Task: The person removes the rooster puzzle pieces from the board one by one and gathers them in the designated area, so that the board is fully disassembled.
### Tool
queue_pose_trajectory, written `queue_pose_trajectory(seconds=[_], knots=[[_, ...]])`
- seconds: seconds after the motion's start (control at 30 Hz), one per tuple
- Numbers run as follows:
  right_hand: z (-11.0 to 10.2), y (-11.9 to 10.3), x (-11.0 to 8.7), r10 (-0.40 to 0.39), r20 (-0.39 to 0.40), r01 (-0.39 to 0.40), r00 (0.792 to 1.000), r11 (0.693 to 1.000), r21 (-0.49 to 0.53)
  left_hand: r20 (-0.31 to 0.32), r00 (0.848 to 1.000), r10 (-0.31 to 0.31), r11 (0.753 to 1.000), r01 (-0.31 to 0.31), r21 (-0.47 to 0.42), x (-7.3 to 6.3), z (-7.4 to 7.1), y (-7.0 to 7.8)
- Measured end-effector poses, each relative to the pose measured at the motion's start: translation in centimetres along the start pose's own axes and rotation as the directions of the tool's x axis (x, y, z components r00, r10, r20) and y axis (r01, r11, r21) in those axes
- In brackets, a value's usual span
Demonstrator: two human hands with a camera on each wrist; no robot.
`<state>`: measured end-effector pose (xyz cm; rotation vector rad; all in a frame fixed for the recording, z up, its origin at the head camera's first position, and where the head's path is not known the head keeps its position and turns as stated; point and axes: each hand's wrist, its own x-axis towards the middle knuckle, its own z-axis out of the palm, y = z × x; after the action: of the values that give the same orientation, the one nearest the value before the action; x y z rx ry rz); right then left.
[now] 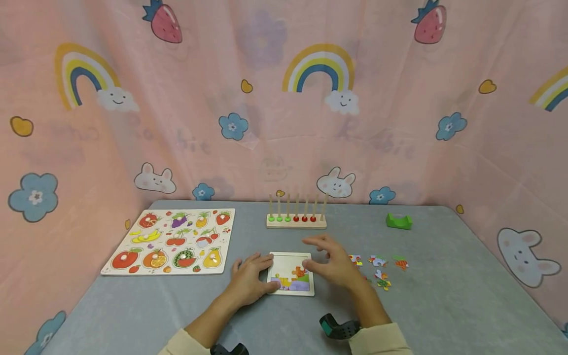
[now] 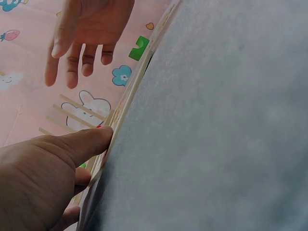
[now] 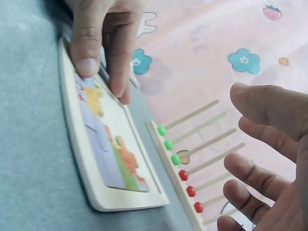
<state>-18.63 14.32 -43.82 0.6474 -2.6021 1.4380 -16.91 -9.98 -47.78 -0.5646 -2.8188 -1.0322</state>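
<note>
A small jigsaw board (image 1: 289, 261) with a pale wooden frame lies flat on the table. Fitted pieces fill its lower part and right side with a purple, yellow, green and orange picture; the upper left part shows bare backing. My left hand (image 1: 248, 282) rests on the board's left side, the thumb pressing near the lower left corner and a finger touching near the upper left one. Over the board's right edge hovers my right hand (image 1: 334, 261), thumb and fingers spread apart with nothing between them. Loose jigsaw pieces (image 1: 378, 261) lie to its right, partly hidden by that hand.
A fruit puzzle board (image 1: 166, 268) lies at the left. Behind the jigsaw stands a wooden peg rack (image 1: 296, 223) with green and red beads at the base of its upright pegs. A green notched block (image 1: 399, 222) sits at the back right. Patterned pink cloth hangs behind the table.
</note>
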Motion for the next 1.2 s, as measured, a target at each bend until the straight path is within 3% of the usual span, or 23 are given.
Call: queue_pose_trajectory(seconds=[0.23, 0.5, 0.67, 0.87, 1.2], knots=[[1.4, 1.1, -0.3, 0.031, 0.030, -0.030, 0.999, 0.999, -0.025, 0.001, 1.000, 0.005, 1.000, -0.005, -0.007, 0.0, 0.1, 0.0], [2.2, 1.9, -0.3, -0.019, 0.048, 0.020, 0.999, 1.000, -0.020, -0.003, 1.000, 0.009, 1.000, -0.009, 0.009, 0.1, 0.1, 0.0], [2.6, 2.4, -0.4, -0.022, 0.063, 0.026, 0.998, 0.998, -0.062, 0.001, 1.000, 0.008, 1.000, -0.008, 0.007, 0.1, 0.0, 0.0], [3.0, 2.5, -0.4, 0.042, 0.082, -0.031, 0.996, 0.991, -0.132, 0.001, 1.000, 0.011, 1.000, -0.011, 0.015, 0.1, 0.0, 0.0], [3.2, 1.5, -0.6, 0.044, 0.104, -0.015, 0.994, 0.963, -0.269, -0.017, 0.999, 0.036, 0.999, -0.035, 0.022, 0.1, 0.2, -0.3]])
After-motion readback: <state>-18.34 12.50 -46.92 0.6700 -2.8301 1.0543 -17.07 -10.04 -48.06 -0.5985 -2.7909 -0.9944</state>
